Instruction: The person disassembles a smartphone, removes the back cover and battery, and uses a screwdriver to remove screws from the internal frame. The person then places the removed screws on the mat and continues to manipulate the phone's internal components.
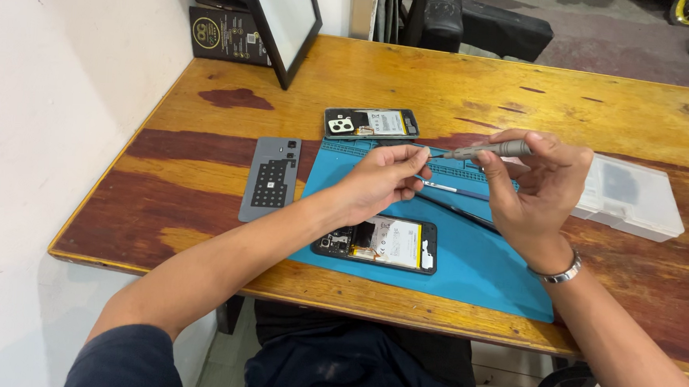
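Above the blue mat, the right hand has its grip clenched around a grey screwdriver, and the left hand pinches its tip. An opened phone lies near the mat's front edge, another phone just beyond its far edge. Left of the mat, bare counter surrounds a grey back cover.

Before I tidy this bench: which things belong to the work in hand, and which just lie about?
In use: grey metal screwdriver in right hand, left hand at its tip; opened black phone; blue mat.
Lying about: grey back cover; clear plastic box; black picture frame.
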